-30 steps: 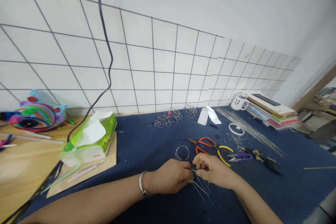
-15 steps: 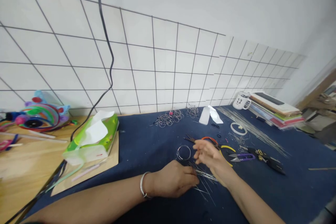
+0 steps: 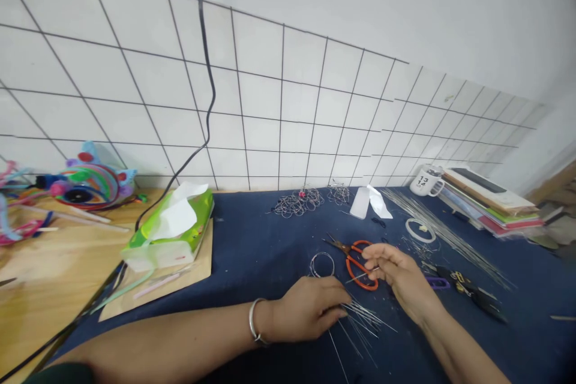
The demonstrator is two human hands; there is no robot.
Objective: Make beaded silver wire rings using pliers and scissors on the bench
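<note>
My left hand (image 3: 310, 310) lies low on the dark blue cloth, its fingers closed on a bundle of thin metal wires (image 3: 366, 317) that fan out to the right. Loose wires trail below it. Just right of the orange-handled pliers (image 3: 356, 267), my right hand (image 3: 400, 281) is raised with its fingertips pinched. A thin length of wire (image 3: 357, 277) sticks out leftward from that pinch, crossing in front of an orange handle. Behind the left hand lies a small wire ring (image 3: 322, 264). The yellow-handled tool is hidden, apparently behind my right hand.
Purple snips (image 3: 436, 282) and black cutters (image 3: 477, 294) lie to the right. Farther back are tangled wire (image 3: 299, 202), a white coil (image 3: 420, 230), long straight wires (image 3: 450, 237), a mug (image 3: 426, 181) and stacked books (image 3: 492, 198). A tissue pack (image 3: 173, 231) sits left.
My right hand has drawn away from the left hand, rightward to beside the orange-handled pliers, with a wire in its pinch. The left hand stays on the bundle. The view has turned slightly left.
</note>
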